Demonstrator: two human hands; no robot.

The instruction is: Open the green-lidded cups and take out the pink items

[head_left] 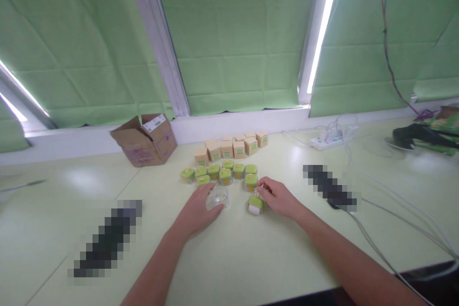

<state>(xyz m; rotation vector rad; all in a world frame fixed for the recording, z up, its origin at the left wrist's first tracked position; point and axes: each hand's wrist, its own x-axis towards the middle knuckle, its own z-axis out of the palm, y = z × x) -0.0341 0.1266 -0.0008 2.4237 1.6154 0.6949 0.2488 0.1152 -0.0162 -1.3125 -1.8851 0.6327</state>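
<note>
the left hand (201,208) is cupping a clear jar (218,197), fingers curled on it; right hand (278,196) fingers are pinching the green-lidded jar (255,204), lying tipped on the tabletop (251,258), lid pointing away, long axis running front-to-back.

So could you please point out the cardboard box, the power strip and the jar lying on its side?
cardboard box (148,146): head view, front wall.
power strip (328,141): head view, top face.
jar lying on its side (256,205): head view, its side.

Clear plastic cup (218,197) on the table, tipped; green-lidded jar (255,205) beside it, lying on its side
</note>
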